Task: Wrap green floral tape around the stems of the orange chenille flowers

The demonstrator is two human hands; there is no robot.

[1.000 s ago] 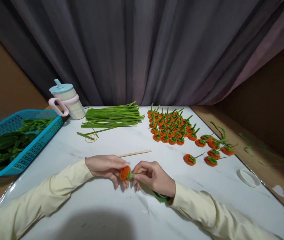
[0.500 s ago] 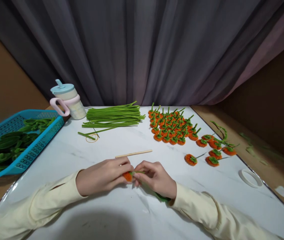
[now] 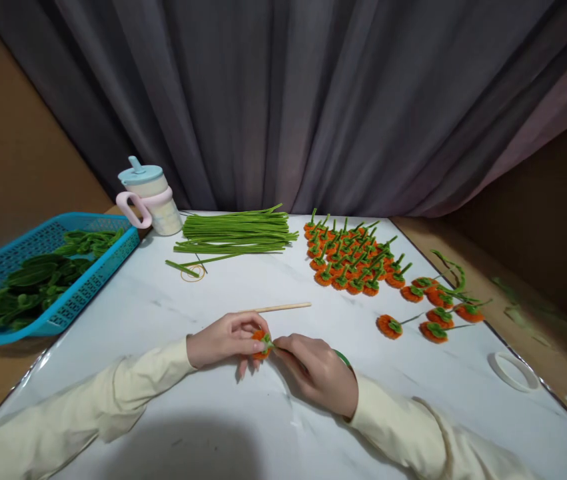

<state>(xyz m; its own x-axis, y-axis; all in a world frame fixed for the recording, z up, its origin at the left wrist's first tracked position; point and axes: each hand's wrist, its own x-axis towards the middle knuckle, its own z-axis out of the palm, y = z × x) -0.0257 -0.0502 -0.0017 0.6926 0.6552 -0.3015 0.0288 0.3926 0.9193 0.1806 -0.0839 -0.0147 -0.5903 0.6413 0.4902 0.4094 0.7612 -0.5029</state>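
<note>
A small fuzzy orange pipe-cleaner persimmon (image 3: 260,353) with a green top is held between the fingers of my left hand (image 3: 223,342), its green side turned toward the right. My right hand (image 3: 320,373) is closed in a pinch at the green stem at its top. A green curved edge (image 3: 343,359) shows behind my right hand; the rest of that thing is hidden. Just beyond my hands a thin wooden stick (image 3: 283,307) lies on the white marbled table (image 3: 203,440).
Green pipe cleaners (image 3: 236,232) lie bundled at the back, near a rubber band (image 3: 193,274). Rows of finished orange persimmons (image 3: 356,287) stand back right, with several looser ones (image 3: 390,327) nearer. A tape ring (image 3: 513,373), a lidded cup (image 3: 166,217) and a blue basket (image 3: 70,313) of green leaves flank them.
My left hand has turned, so the persimmon's green top now shows. My right hand has rolled over, its back now facing up, still pinching the stem. The view has shifted slightly.
</note>
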